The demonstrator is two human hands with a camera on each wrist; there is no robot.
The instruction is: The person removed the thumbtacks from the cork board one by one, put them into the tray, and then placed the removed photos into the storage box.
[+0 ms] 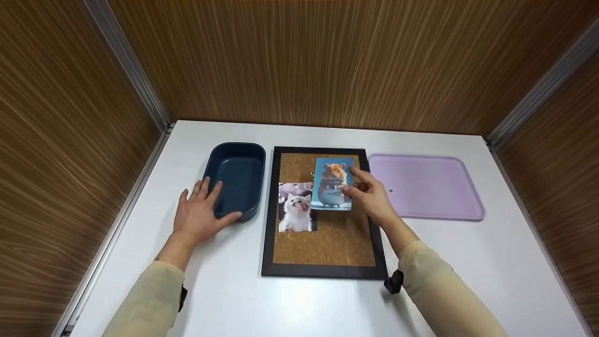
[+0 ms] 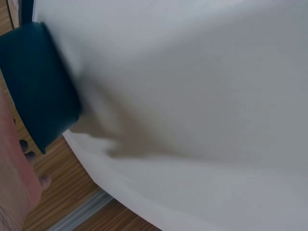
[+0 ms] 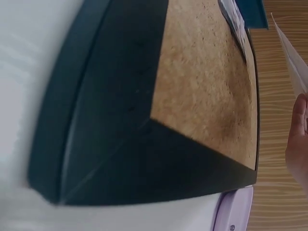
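Right hand (image 1: 372,199): fingers pinch the hamster picture (image 1: 332,183) by its right edge, over the upper part of the cork board (image 1: 327,243).
Left hand (image 1: 200,213): fingers straight, resting on the near rim of the dark blue tub (image 1: 236,180); it grips nothing.
Placed: kitten picture (image 1: 295,213) lies on the cork, left of centre.
Outstanding: hamster picture judged not yet released; lower cork bare.
Surroundings: lilac tray (image 1: 426,187) on the white tabletop (image 1: 491,262), to the right.
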